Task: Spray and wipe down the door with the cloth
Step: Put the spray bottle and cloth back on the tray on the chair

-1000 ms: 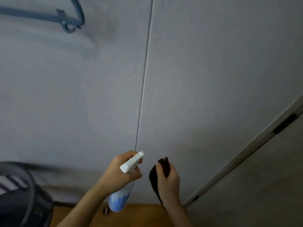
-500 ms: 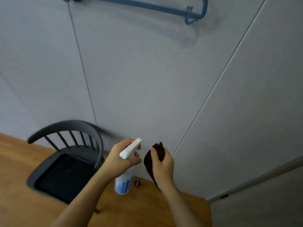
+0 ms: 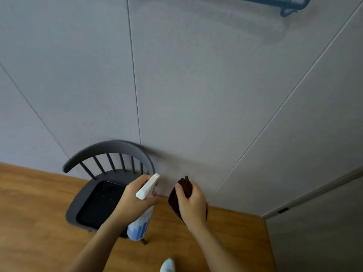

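Observation:
My left hand (image 3: 133, 201) grips a spray bottle (image 3: 141, 222) with a white trigger head and a pale body marked in blue, its nozzle tilted up toward the wall. Just to its right, my right hand (image 3: 193, 205) holds a bunched dark brown cloth (image 3: 179, 193). Both hands hover in front of a grey panelled wall (image 3: 196, 95) with thin vertical seams. At the far right, a door edge with a pale frame (image 3: 314, 195) runs diagonally; its surface (image 3: 324, 232) is mostly out of view.
A dark grey spindle-back chair (image 3: 106, 173) with a black seat stands against the wall, left of my hands. A blue metal rack with a hook (image 3: 284, 6) is mounted high on the wall. Below lies the wooden floor (image 3: 29, 222), and a light sock toe (image 3: 168, 266) shows at the bottom.
The view has swung left and down, bringing the chair and floor into sight and pushing the door frame to the right. Both hands keep the same hold on bottle and cloth.

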{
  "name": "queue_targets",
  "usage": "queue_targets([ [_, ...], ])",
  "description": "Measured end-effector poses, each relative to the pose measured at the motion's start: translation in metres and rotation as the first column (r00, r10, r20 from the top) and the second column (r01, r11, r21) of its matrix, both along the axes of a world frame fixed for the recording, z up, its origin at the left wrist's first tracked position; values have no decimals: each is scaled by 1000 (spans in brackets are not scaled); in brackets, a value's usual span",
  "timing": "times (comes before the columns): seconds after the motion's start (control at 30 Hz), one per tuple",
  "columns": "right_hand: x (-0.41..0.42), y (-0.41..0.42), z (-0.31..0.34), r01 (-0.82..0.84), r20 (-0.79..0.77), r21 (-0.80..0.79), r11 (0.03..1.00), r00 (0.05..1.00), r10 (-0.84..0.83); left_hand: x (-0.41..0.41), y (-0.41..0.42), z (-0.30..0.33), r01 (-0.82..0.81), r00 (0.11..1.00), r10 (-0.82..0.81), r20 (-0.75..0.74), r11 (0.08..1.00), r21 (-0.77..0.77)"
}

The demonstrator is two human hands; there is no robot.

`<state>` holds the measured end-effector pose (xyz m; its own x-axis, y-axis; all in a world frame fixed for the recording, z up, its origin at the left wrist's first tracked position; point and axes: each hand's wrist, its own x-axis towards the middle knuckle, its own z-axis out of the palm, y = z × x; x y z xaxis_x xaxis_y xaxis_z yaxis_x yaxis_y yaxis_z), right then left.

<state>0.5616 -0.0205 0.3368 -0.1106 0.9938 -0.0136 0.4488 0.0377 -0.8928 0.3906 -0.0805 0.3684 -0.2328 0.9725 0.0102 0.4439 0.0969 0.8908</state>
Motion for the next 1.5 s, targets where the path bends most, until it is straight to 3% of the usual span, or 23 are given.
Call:
queue_targets([
  [0.43, -127, 53, -69, -151, 338, 96, 984, 934, 111, -150, 24, -60, -95, 995, 90, -48, 991, -99],
  [0.67, -210, 48, -95, -78, 423, 193, 978, 906, -11, -241, 39, -89, -10, 1000, 7, -21, 990, -144],
  [0.93, -309, 33, -149, 18, 575, 177, 984, 810, -118, -345, 54, -145, 143, 988, -150, -27, 974, -178],
  [1.5, -352, 85, -383, -105, 845, 84, 991, 534, -15, -384, 121, -342, -35, 998, 46, 49, 979, -199],
])
